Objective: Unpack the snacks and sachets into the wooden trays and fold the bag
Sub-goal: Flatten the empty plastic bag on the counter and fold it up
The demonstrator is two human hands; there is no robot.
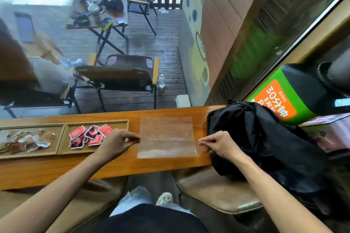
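Note:
A clear plastic bag (166,134) lies flat on the wooden counter (56,170), with its near part folded over along a crease between my hands. My left hand (118,143) pinches the fold's left end. My right hand (220,143) pinches its right end. Two wooden trays stand side by side at the left. The left tray (60,138) holds several brown and white snack packets (26,142). The right tray (121,122) holds several red sachets (89,135).
A black backpack (265,142) rests on the counter's right end, close to my right hand. A green and orange container (280,98) stands behind it. Brown stools (217,191) are below the counter. Behind the glass are folding chairs and a small table.

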